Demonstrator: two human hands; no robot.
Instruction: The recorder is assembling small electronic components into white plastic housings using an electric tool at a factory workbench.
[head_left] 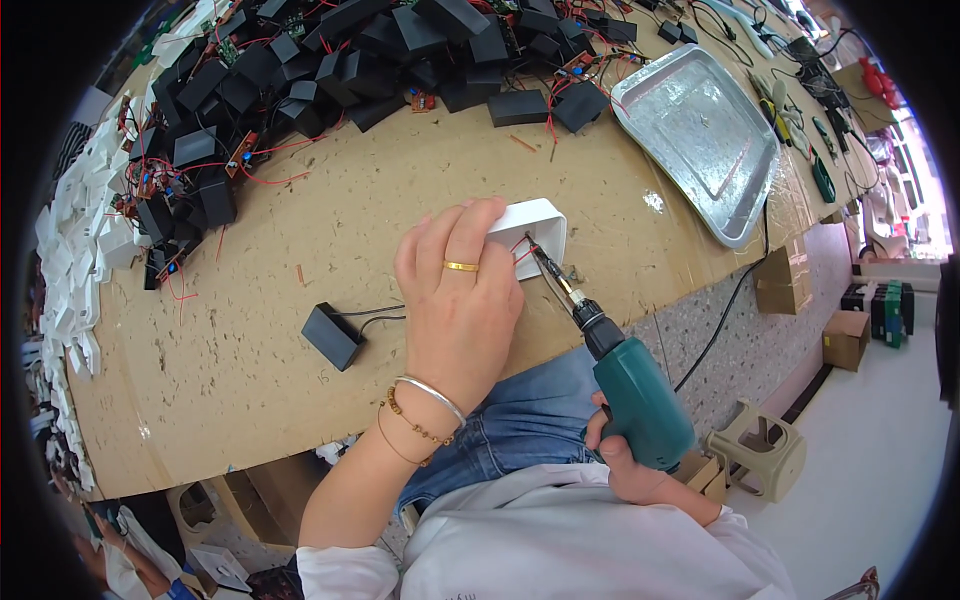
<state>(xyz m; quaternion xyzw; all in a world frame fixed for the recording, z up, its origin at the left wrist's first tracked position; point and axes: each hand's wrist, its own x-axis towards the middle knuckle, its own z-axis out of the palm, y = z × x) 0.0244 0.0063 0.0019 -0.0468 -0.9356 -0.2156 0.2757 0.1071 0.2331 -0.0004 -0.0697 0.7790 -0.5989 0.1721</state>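
Note:
My left hand (458,265), with a ring and bracelets, is closed on a white plastic housing (540,214) and steadies it on the cardboard-topped table. The housing's open side faces right, and red wires show inside. In my right hand (632,467) is a green pistol-shaped soldering gun (645,400), its fingers wrapped round the grip. The gun's thin metal tip reaches into the housing by the red wires; whether it touches them I cannot tell. To the left of my left hand lies a black box (335,337), whose two black wires run beneath that hand.
Black boxes (350,75) with red wires and small circuit boards are heaped at the back. White plastic parts (85,240) pile along the left edge. A metal tray (640,95) lies at the right, near pliers (780,110). A black cord (715,335) hangs past the table edge above a stool (765,450).

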